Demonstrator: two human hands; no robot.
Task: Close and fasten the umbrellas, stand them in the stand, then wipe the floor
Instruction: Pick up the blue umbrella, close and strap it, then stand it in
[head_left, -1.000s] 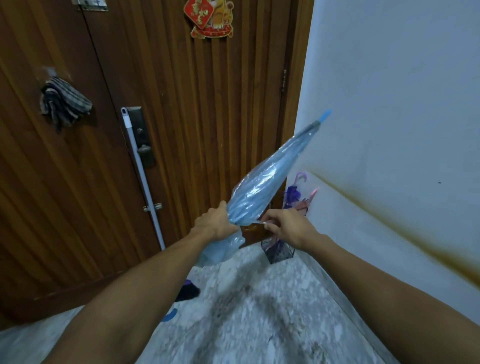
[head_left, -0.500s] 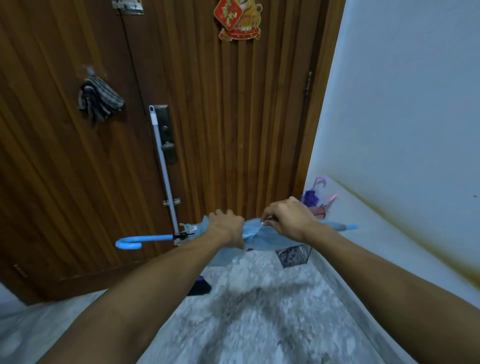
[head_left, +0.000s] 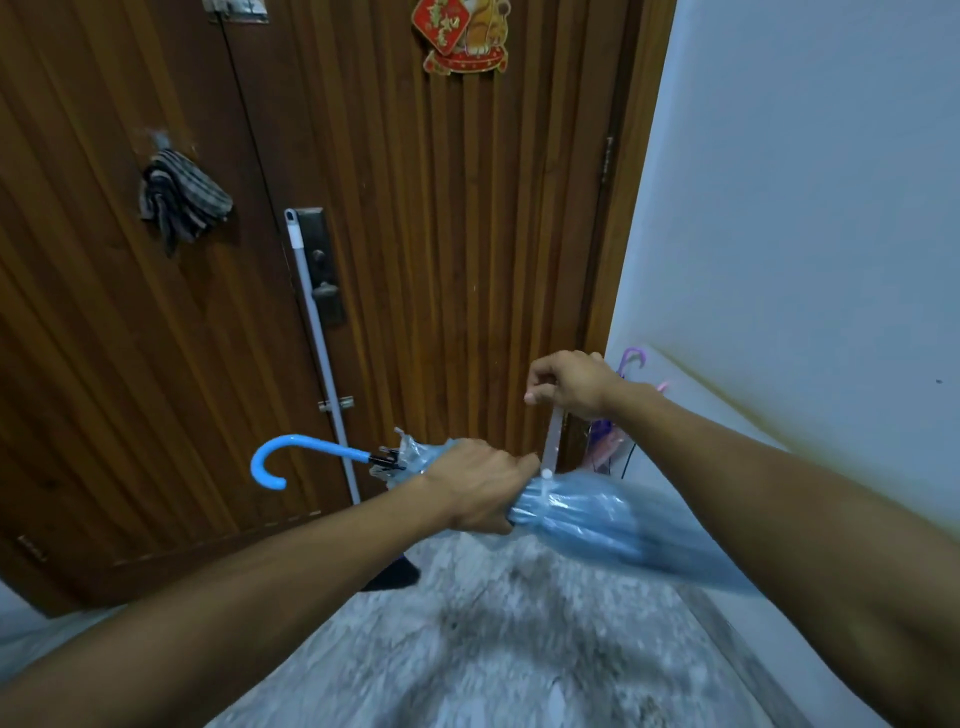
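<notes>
In front of the wooden door, head view: I see both arms reaching forward over the marbled floor (head_left: 519, 649).
Left hand: my left hand (head_left: 475, 488) is wrapped around the gathered canopy of the blue umbrella (head_left: 587, 512), fingers curled tight on the folds.
Right hand: my right hand (head_left: 571, 384) is raised above the left, fingertips pinched on the top end of the clear strap (head_left: 553, 439).
Strap: it runs straight up from the canopy, pulled taut, with a white snap at its lower end just beside my left thumb.
Blue umbrella: held roughly level across the frame, folded but not yet fastened; the canopy runs to the right and passes under my right forearm, where it blurs.
Handle: the curved blue handle (head_left: 280, 457) sticks out to the left of my left hand, hook end turned down.
Umbrella stand: a wire stand (head_left: 621, 457) sits in the corner where door frame meets wall, mostly hidden behind my right wrist; I cannot tell its shape.
Other umbrellas: a purple hook handle (head_left: 635, 357) and a pink tip show above the stand, leaning against the white wall (head_left: 805, 208).
Door: a white pole (head_left: 319, 353) leans against the door (head_left: 467, 234), a striped cloth (head_left: 182, 200) hangs at upper left, a red ornament (head_left: 462, 34) at the top.
Floor: a dark object (head_left: 395, 574) lies near the door's foot, partly behind my left forearm.
</notes>
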